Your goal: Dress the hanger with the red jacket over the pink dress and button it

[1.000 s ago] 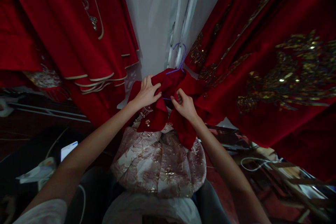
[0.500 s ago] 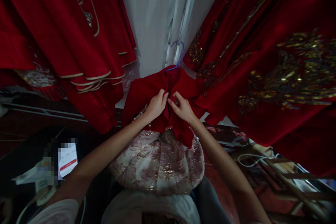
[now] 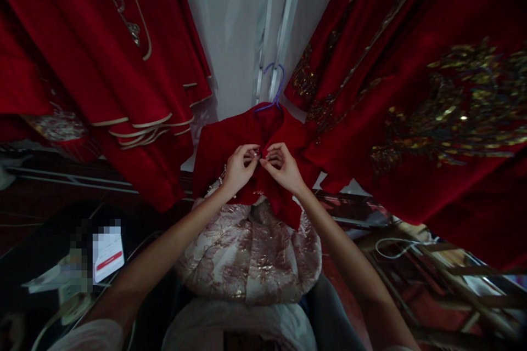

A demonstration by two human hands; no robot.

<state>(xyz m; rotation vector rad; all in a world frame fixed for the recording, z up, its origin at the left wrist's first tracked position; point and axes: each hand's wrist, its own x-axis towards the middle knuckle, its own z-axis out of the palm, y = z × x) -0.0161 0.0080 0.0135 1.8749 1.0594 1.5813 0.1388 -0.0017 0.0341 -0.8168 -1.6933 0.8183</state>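
Two front edges of the small red garment (image 3: 222, 140) have just been drawn nearly together at the centre of the frame, where a second ago its neckline was held open. The left hand (image 3: 239, 170) has moved in from the garment's shoulder; thumb and forefinger now pinch the edge on that side, the other fingers loosely curled. The right hand (image 3: 287, 169) pinches the opposite edge the same way, its fingertips just beside the left's. Whether a fastener lies between them is too dark and small to tell. With the edges this close, the front reads as closing, though the neck above is open and the lower corners spread apart.

The purple hanger (image 3: 282, 85) sticks out of the neckline, just above centre. Below, the garment overlaps a shiny patterned fabric (image 3: 251, 258) on the person's lap. Farther out, long red garments (image 3: 123, 77) hang at upper left, and another with gold sequins (image 3: 461, 104) at right. A lit phone (image 3: 109, 260) lies at lower left; a white cable (image 3: 389, 255) loops at lower right.
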